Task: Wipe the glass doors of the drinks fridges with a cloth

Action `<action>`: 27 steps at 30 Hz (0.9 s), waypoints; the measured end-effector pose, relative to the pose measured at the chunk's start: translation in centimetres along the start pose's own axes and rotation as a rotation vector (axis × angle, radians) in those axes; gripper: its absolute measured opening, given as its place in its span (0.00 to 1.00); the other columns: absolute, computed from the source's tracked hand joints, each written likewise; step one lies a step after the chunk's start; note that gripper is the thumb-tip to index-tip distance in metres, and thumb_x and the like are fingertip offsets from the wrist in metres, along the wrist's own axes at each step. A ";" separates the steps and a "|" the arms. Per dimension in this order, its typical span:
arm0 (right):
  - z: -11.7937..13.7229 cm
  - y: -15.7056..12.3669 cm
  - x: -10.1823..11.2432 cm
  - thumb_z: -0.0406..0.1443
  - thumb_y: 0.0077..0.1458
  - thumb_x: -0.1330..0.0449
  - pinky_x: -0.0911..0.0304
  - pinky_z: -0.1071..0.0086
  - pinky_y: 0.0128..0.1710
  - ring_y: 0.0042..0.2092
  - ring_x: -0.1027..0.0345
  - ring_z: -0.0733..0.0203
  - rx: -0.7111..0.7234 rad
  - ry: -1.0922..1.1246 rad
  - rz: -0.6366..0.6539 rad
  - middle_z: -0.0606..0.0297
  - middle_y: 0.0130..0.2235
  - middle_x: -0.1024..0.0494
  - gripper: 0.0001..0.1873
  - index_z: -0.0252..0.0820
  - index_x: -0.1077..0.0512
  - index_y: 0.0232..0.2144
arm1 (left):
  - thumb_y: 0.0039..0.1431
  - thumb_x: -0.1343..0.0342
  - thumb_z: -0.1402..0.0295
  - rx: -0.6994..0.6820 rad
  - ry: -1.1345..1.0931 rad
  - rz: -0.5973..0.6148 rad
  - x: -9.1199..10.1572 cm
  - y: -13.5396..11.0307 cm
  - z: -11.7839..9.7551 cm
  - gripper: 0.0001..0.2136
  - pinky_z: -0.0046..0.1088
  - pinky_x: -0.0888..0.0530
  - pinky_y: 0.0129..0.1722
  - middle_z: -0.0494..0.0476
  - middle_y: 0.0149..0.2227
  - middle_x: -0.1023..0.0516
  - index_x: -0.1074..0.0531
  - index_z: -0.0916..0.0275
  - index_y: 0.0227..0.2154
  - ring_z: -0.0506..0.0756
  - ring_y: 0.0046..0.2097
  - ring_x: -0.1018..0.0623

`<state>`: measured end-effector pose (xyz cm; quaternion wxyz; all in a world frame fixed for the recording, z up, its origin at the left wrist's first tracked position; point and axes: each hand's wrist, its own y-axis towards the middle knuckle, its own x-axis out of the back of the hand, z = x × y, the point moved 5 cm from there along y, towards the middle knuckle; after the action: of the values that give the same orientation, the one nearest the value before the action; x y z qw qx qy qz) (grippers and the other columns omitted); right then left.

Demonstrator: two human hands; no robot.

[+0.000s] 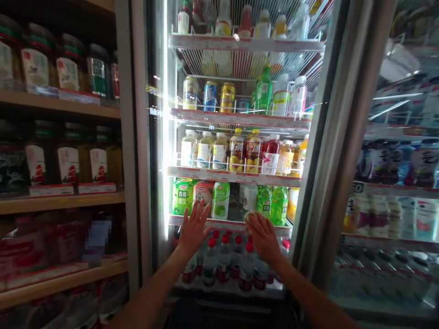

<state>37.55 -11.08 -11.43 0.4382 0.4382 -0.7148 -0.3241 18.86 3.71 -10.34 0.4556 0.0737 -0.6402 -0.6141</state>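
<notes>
- Head view: both arms reach into an open fridge [137, 137], to the front edge of its fourth shelf [226, 224] down.
- The left hand [194, 227] is spread wide with the palm forward, its grip slack and holding nothing; its fingertips lie against the lower front of a pink pouch [204, 193], which sits near the shelf's left end beside a green pouch [183, 196].
- The right hand [263, 234] lies flat with the fingers out, apparently wrapped round nothing; its fingertips touch the low front of a white bottle [249, 197], about mid-shelf and just left of the green bottles [272, 203].
- The white bottle stands upright, long axis vertical, cap up; its base is hidden by the fingers. The pink pouch is also upright, top up, printed face towards the opening.
- Risks, as I judge them: a push low on the bottle could rock it into the green bottles and topple them; a tug on the soft pouch could fold it over the front edge onto the red-capped bottles [224, 256] below; the glass door [329, 160] on the right could swing onto the right forearm.
</notes>
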 end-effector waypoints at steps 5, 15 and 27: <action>-1.9 8.6 0.7 0.29 0.56 0.52 0.56 0.53 0.61 0.65 0.60 0.54 -0.097 0.011 -0.148 0.59 0.61 0.41 0.27 0.44 0.42 0.58 | 0.57 0.48 0.59 -0.014 0.022 0.022 0.2 -0.3 0.2 0.27 0.49 0.50 0.61 0.63 0.63 0.46 0.43 0.60 0.59 0.62 0.65 0.50; 7.0 6.2 -3.2 0.28 0.54 0.49 0.54 0.57 0.60 0.65 0.57 0.56 0.308 0.117 0.095 0.65 0.61 0.40 0.25 0.44 0.37 0.55 | 0.56 0.48 0.66 0.021 0.019 0.104 1.2 -3.7 3.5 0.26 0.48 0.46 0.60 0.61 0.62 0.45 0.43 0.57 0.59 0.62 0.64 0.48; 12.8 11.6 -6.4 0.32 0.57 0.49 0.53 0.55 0.59 0.64 0.56 0.54 0.388 0.149 0.084 0.63 0.62 0.41 0.23 0.42 0.39 0.56 | 0.54 0.51 0.74 0.064 0.028 0.209 1.2 -7.7 7.2 0.26 0.50 0.42 0.58 0.63 0.63 0.47 0.42 0.62 0.58 0.62 0.64 0.48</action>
<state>23.42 0.42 -9.00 0.4104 0.5068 -0.7471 -0.1286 9.72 6.26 -15.08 0.5234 0.0297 -0.6573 -0.5414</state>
